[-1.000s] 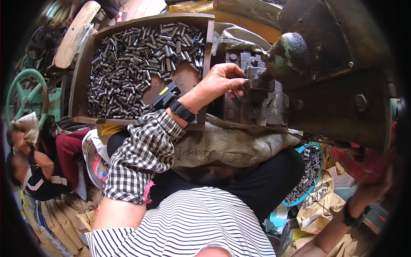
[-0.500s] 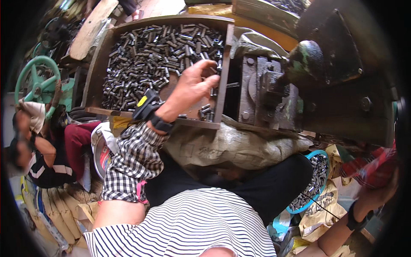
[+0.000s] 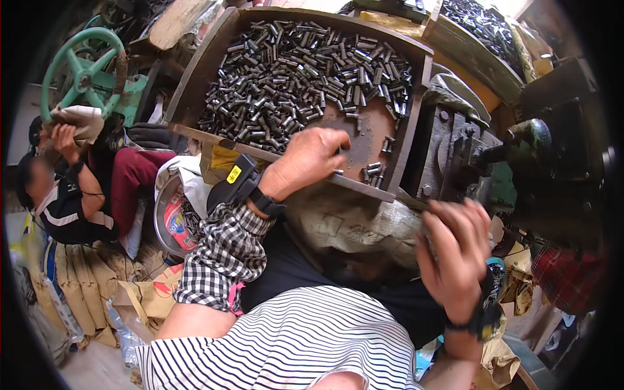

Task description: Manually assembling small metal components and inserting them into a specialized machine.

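Note:
A wooden tray (image 3: 214, 134) in front of me holds many short dark metal tubes (image 3: 279, 84), heaped toward its far and left sides. Over the tray's near edge is my left hand (image 3: 311, 161), its fingers curled inward; whatever they may hold is hidden. A few loose tubes (image 3: 373, 172) lie on the tray floor to the right of that hand. My right hand (image 3: 455, 253), slightly blurred, is raised above my right knee with its fingers stretched out and apart, nothing visible in it. Beyond it stands a dark, greasy machine with a metal block (image 3: 442, 153).
At left a co-worker (image 3: 78, 188) sits near a green handwheel (image 3: 83, 79). A metal basin (image 3: 160, 218) with tubes stands by my left arm. Another wooden bin (image 3: 478, 55) of metal pieces is at the far right. A blue-rimmed basket (image 3: 496, 263) is partly hidden behind my right hand.
My right hand has come from the far lower right to beside the machine. My left hand has drawn back toward the tray's near edge, its fingers more curled. The view has shifted.

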Tool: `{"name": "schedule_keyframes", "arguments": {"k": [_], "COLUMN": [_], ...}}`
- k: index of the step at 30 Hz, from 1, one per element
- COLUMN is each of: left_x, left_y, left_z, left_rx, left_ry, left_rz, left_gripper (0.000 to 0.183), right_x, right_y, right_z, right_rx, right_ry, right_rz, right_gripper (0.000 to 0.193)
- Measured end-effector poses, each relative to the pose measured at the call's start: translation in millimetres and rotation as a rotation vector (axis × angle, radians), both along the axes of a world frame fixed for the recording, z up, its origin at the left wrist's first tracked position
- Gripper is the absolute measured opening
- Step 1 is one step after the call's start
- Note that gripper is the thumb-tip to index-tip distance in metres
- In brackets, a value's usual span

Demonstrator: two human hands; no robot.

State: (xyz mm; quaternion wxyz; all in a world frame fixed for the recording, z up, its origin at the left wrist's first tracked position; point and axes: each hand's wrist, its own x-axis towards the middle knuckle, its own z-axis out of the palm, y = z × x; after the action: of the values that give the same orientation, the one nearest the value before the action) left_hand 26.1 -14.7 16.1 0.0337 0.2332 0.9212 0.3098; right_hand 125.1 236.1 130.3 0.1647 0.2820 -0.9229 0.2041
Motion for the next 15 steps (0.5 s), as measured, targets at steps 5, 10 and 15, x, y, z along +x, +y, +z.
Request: {"name": "schedule_keyframes", "arguments": {"k": [5, 10, 15], "left_x": [-13.5, -14.5, -33.6], "left_y": [-32.1, -38.2, -19.1], "left_z": [6.1, 7.3, -8.0], "left_rx": [-0.092, -0.183, -0.316], "left_ry": [-0.105, 0.004, -0.067], "left_rz": [0.072, -0.106, -0.213], "left_gripper": [0.019, 0.021, 0.023], "right_x": [-80.7, -107.4, -117.5], "right_y": [-21.4, -38.6, -38.9], "right_z": [-81.2, -111.2, -114.9], "right_rx": [0.245, 0.555, 0.547], "right_ry": [0.016, -0.282, -0.362], "right_rz": [0.126, 0.260, 0.317], "right_gripper": [0.011, 0.017, 0.027]}}
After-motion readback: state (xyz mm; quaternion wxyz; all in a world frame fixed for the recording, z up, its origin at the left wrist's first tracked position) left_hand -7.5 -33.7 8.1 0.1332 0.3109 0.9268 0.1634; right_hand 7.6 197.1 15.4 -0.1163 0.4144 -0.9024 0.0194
